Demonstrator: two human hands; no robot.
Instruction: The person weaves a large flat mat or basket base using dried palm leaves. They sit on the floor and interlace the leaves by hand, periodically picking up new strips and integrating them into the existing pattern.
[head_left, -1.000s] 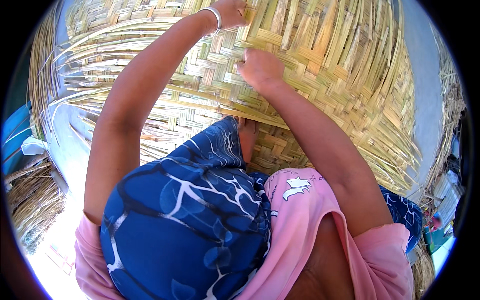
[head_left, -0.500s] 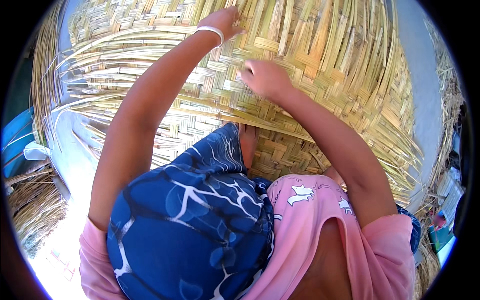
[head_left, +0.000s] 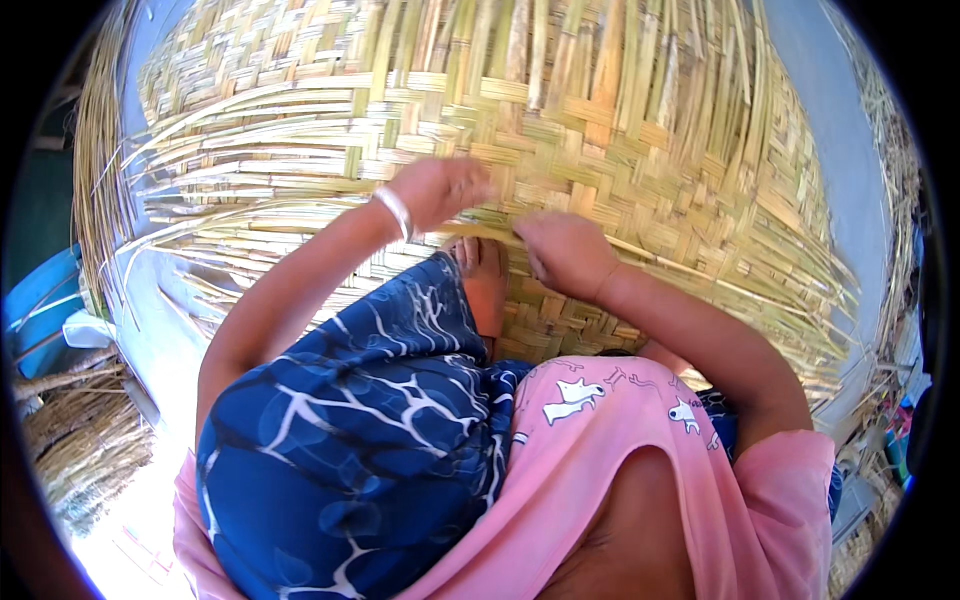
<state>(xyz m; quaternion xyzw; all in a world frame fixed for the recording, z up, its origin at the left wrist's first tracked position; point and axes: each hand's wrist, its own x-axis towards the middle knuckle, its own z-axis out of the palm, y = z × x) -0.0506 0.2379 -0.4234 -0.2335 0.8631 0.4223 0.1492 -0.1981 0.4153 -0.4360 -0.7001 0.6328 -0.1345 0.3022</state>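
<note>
Spread beneath both hands is a large, partly woven mat (head_left: 600, 185) of flat yellow-green bamboo-like strips. My left hand (head_left: 435, 190), wearing a white bangle (head_left: 394, 212), hovers over its middle; motion blurs its fingers, which look loosely apart with nothing visible in them. Just to the right, my right hand (head_left: 568, 252) is closed at the mat's near weaving line. Its fingers curl over a long crosswise strip (head_left: 630, 250), though the fingertips are partly hidden. My bare foot (head_left: 483, 285) rests on the mat between and below the hands.
Loose strip ends (head_left: 230, 195) fan out on the left, and upright unwoven strips (head_left: 640, 60) run to the far side. A bundle of long thin strips (head_left: 100, 170) stands at far left, beside a blue object (head_left: 42, 305). Dry straw (head_left: 85, 430) lies lower left.
My left hand has come back toward me from the far strips. My right hand has moved down and slightly right, closing at the crosswise strip near my foot.
</note>
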